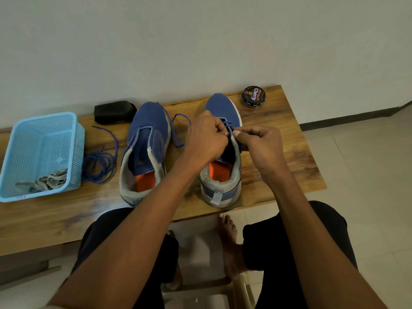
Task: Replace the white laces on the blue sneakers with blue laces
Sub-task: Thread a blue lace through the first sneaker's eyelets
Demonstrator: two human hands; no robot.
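Left hand: the left hand is curled over the lower eyelets of the right shoe, fingers closed on the blue lace, apparently holding it taut so the threaded rows do not slip.
Right hand: the right hand pinches the lace end between thumb and forefinger at the right eyelet row, seemingly to feed or pull it through.
Right shoe: it stands on the table with the heel toward the person, which puts the tongue and eyelets within reach; only the lowest rows look laced.
Loose lace end: a blue loop trails from the left hand across the table between the two shoes.
Left shoe: the left shoe stands just beside, heel also near, with no lace in its eyelets that I can see.
Spare lace: a coiled blue lace waits between basket and left shoe, likely for that shoe.
Basket: the blue basket holds the white laces, already out of the way.
Other items: a polish tin and a black brush sit at the far edge.
Stage: I judge the first shoe barely begun.
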